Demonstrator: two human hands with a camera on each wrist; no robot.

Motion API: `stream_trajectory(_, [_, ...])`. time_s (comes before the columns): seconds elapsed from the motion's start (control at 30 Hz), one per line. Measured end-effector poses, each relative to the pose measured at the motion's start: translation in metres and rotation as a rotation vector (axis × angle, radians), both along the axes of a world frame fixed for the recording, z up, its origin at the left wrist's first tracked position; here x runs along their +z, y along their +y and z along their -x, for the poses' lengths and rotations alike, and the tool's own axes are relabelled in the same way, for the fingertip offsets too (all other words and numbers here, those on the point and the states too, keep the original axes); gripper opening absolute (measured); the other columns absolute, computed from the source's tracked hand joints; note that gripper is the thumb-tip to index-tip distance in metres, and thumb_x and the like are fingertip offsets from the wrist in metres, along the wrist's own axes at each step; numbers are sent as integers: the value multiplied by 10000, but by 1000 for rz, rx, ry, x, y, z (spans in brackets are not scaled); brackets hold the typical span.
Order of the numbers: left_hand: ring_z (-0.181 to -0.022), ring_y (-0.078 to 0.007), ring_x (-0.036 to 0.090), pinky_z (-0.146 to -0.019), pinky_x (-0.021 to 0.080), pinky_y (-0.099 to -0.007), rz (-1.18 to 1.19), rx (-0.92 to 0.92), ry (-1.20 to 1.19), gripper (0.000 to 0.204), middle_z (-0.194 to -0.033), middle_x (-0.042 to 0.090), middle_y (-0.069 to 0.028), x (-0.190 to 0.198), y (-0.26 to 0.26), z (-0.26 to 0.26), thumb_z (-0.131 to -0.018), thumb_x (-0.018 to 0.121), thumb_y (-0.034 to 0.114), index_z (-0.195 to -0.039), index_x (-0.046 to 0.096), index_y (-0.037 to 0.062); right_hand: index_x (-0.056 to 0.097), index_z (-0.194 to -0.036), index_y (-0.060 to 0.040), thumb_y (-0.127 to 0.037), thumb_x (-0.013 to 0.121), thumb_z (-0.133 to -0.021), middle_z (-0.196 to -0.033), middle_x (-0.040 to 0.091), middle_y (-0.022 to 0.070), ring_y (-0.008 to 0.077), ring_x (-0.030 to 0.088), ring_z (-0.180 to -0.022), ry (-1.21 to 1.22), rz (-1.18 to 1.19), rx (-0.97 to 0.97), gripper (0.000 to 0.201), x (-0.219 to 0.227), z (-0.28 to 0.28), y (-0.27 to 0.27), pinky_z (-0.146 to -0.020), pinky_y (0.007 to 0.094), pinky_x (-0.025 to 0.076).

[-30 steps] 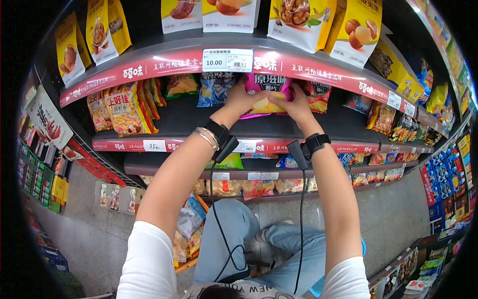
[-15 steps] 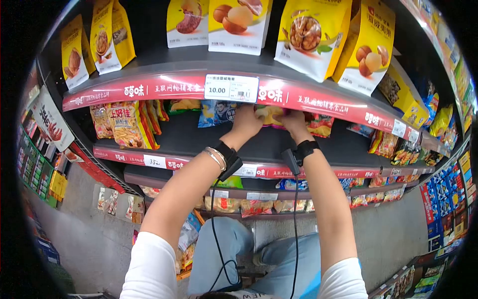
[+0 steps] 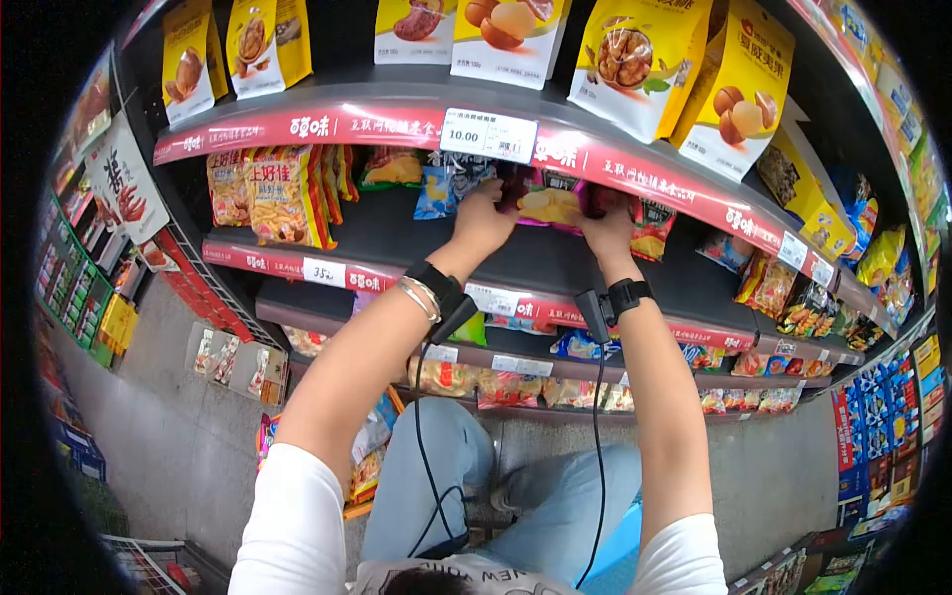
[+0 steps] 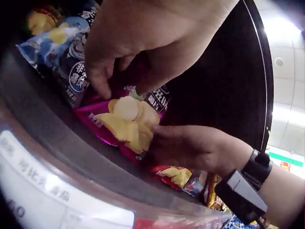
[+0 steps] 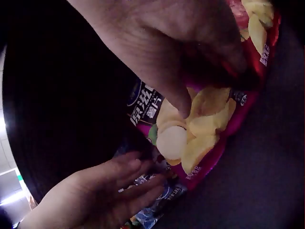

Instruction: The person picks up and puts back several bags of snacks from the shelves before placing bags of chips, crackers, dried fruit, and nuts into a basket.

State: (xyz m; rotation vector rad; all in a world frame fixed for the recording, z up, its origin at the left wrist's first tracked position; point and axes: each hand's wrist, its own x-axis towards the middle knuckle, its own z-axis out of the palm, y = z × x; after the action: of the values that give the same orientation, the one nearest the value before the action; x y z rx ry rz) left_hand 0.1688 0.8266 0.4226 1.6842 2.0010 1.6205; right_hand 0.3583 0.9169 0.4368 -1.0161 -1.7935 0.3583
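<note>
A purple bag of potato chips sits on the middle shelf, chip picture facing out. My left hand is at the bag's left side, its fingers fairly straight and close to the bag's edge. On the other side, my right hand holds the bag's right edge, with the thumb on the printed front and the other fingers partly hidden between it and a red chip bag. Left of my left hand stands a blue chip bag.
Above hangs the upper shelf's red edge strip with a price tag; yellow nut pouches stand over it. Orange-and-red snack bags fill the shelf's left. An orange-rimmed basket of packets sits by my leg.
The purple bag, pinched by both hands at first, has gone deeper into the shelf between the blue and red bags. My left hand's fingers have loosened beside it. The head view has shifted.
</note>
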Motion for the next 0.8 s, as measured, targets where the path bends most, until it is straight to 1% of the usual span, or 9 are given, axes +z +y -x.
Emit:
stream_trajectory(0.03, [-895, -319, 658, -785, 515, -372, -67, 13, 41, 512, -1065, 642, -202, -2, -10, 5, -721, 691, 176, -1183, 554, 2, 564, -1086, 20, -228, 833, -600, -1019, 649, 180, 340, 624, -955, 29, -10, -9, 608, 3, -2, -10, -826, 378, 502])
stream_trajectory(0.1, [-809, -238, 670, -688, 527, -327, 24, -34, -69, 493, -1072, 643, -171, 0, -36, 13, -750, 675, 155, -1195, 537, -5, 615, -943, 22, -174, 801, -636, -893, 672, 153, 260, 662, -814, 53, 16, 16, 409, -7, 0, -16, -727, 334, 524])
stream_trajectory(0.23, [-690, -150, 616, -576, 501, -274, 149, -49, -269, 455, -1046, 620, -103, -23, -108, 36, -801, 645, 109, -1221, 503, 11, 623, -869, 6, -114, 738, -716, -750, 672, 92, 140, 645, -667, 150, 165, 260, 226, 12, 22, -116, -633, 268, 515])
stream_trajectory(0.3, [-724, -135, 609, -596, 502, -270, 133, -121, -315, 438, -1021, 616, -83, -53, -158, 49, -814, 648, 111, -1219, 503, 29, 616, -861, -6, -99, 740, -711, -727, 658, 70, 121, 627, -652, 167, 209, 427, 215, -2, 39, -161, -617, 255, 503])
stream_trajectory(0.37, [-864, -182, 619, -671, 525, -298, 196, -96, -339, 445, -1055, 626, -103, -83, -220, 66, -798, 679, 167, -1188, 516, 25, 610, -845, -21, -89, 741, -712, -701, 637, 47, 111, 610, -640, 163, 189, 628, 199, -18, 56, -215, -601, 252, 492])
stream_trajectory(0.5, [-821, -141, 605, -627, 519, -272, 389, 128, -809, 400, -1046, 617, -71, -116, -347, 66, -854, 608, 148, -1217, 481, 35, 600, -839, -33, -91, 732, -729, -705, 626, 40, 98, 596, -652, 77, 478, 851, 182, -77, 94, -302, -605, 249, 482])
stream_trajectory(0.6, [-807, -129, 592, -631, 511, -271, 347, 280, -906, 412, -995, 608, -53, -203, -417, 90, -856, 594, 146, -1228, 463, 25, 611, -889, -21, -128, 745, -746, -790, 666, 50, 107, 634, -700, -72, 624, 927, 223, -129, 127, -345, -626, 251, 502])
stream_trajectory(0.7, [-802, -130, 581, -626, 505, -287, 343, 419, -995, 428, -965, 598, -43, -238, -460, 90, -846, 605, 160, -1225, 460, 22, 605, -873, -28, -159, 750, -726, -777, 666, 88, 179, 653, -700, -103, 626, 940, 245, -169, 156, -375, -621, 287, 505])
stream_trajectory(0.8, [-823, -140, 577, -650, 498, -306, 385, 505, -1059, 456, -977, 592, -49, -269, -479, 96, -836, 631, 184, -1232, 457, 36, 581, -997, -18, -187, 751, -739, -917, 659, 107, 194, 647, -828, -197, 662, 856, 352, -227, 187, -385, -678, 307, 516])
